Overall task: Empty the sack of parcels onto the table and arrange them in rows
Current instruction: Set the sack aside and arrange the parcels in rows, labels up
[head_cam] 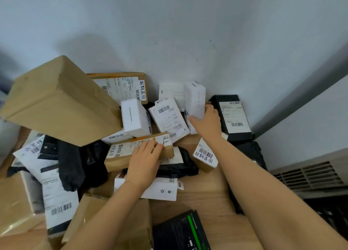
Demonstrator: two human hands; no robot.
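Parcels lie in a loose heap on the wooden table (203,197). My right hand (208,121) grips an upright white box (194,99) near the back wall, thumb on its front and fingers behind it. My left hand (146,159) rests on a flat brown labelled parcel (128,152) in the middle of the heap, fingers bent over its near edge. A big brown carton (62,101) tilts at the left. A black labelled parcel (233,116) lies right of my right hand. No sack is in view.
White boxes (135,118), a white label pouch (167,118), black plastic bags (81,163) and brown cartons (17,202) crowd the left and middle. A dark box with a green stripe (184,231) sits at the near edge. A vented grey unit (308,176) stands to the right.
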